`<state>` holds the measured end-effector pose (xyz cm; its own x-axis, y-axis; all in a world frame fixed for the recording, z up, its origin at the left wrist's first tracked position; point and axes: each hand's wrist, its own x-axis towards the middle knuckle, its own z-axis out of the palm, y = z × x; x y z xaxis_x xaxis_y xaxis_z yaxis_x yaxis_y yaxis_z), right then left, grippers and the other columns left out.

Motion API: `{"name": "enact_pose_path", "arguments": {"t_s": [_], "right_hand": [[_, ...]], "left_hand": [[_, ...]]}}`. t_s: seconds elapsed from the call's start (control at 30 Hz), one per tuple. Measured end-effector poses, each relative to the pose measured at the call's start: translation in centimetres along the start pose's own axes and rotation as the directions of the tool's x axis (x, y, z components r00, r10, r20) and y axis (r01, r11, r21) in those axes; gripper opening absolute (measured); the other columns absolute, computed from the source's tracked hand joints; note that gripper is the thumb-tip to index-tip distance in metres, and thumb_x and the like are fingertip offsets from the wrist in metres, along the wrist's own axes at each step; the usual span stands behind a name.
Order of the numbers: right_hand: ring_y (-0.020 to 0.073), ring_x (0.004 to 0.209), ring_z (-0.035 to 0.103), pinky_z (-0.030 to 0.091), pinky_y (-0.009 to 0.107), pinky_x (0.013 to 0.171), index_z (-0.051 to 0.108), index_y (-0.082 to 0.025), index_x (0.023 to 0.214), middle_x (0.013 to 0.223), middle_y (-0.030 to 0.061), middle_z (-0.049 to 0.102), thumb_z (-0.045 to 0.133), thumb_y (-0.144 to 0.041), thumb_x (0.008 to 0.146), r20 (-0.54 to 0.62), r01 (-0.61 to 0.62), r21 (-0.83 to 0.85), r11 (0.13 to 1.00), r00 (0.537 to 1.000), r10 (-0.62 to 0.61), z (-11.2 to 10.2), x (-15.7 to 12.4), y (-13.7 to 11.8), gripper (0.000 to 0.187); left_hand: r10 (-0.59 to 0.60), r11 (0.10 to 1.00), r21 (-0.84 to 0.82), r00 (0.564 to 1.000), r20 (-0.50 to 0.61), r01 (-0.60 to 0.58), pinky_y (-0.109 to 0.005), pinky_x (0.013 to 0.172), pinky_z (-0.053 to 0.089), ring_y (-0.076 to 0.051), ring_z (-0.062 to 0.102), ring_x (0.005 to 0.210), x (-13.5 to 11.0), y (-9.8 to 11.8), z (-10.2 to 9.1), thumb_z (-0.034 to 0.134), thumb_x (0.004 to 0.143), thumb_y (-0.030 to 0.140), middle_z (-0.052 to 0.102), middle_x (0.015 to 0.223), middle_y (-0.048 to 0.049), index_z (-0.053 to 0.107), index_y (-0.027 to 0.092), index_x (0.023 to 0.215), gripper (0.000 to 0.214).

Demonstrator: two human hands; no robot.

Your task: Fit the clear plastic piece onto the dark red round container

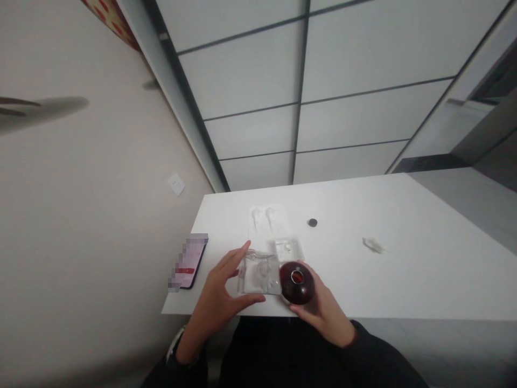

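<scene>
Showing a person's left hand (216, 304) and right hand (325, 318) at a white tabletop (407, 285), viewed from head height. The right hand is curling its fingers and thumb around a round dark red container (297, 283), gripping it from the lower right. A pale ring with an orange-red centre is facing upward on the container, which is sitting against the right edge of a clear plastic bag (258, 275). Whether the container is resting on the tabletop or being held just above it cannot be told. The left hand is spread and arching around the left side of the bag, with its thumb and fingers well apart and pinching nothing. Whether its fingertips (245, 246) are touching the bag cannot be told.

The bag is lying flat near the tabletop's near edge. A small white tray (288, 249) is lying at 2 o'clock from the bag, just beside its upper edge. A clear plastic sheet (269, 221) is lying at 12 o'clock, carrying two pale shapes too blurred to identify. Farther out, a black disc (312, 222) is sitting at 2 o'clock and a crumpled white scrap (374, 245) at 3 o'clock. A phone (189, 261) with a blurred screen is lying at 9 o'clock, at the tabletop's left edge, below a wall (92, 215) carrying a white socket plate (176, 184) at 10 o'clock.
</scene>
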<state>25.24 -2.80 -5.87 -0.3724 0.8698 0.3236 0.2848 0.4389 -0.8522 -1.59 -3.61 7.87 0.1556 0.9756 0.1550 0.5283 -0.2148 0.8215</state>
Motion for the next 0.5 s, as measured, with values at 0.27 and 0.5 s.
{"name": "enact_pose_path", "arguments": {"t_s": [0.27, 0.5], "right_hand": [[0.0389, 0.153, 0.045, 0.044, 0.059, 0.122, 0.018, -0.022, 0.167, 0.165, 0.023, 0.045, 0.068, -0.046, 0.099, 0.051, -0.004, -0.027, 1.0, 0.999, 0.005, 0.3, -0.3, 0.7, 0.087], [0.0394, 0.147, 0.052, 0.047, 0.059, 0.12, 0.001, -0.022, 0.17, 0.16, 0.0234, 0.051, 0.07, -0.044, 0.098, 0.051, -0.031, -0.065, 0.997, 0.998, 0.035, 0.6, -0.6, 0.6, 0.101]], "left_hand": [[0.055, 0.989, 0.137, 0.997, 0.061, -0.063, -0.053, 0.106, 0.061, -0.034, 0.061, 0.138, 0.6, 1.1, -0.4, 0.091, 0.079, 0.039, 0.062, 0.152, -0.0105, 0.051, 0.034, 0.154, 0.085], [0.03, 0.991, 0.131, 0.996, 0.089, -0.041, -0.05, 0.106, 0.061, -0.033, 0.063, 0.136, 0.9, 1.6, -0.5, 0.095, 0.074, 0.033, 0.066, 0.147, -0.009, 0.055, 0.032, 0.147, 0.084]]}}
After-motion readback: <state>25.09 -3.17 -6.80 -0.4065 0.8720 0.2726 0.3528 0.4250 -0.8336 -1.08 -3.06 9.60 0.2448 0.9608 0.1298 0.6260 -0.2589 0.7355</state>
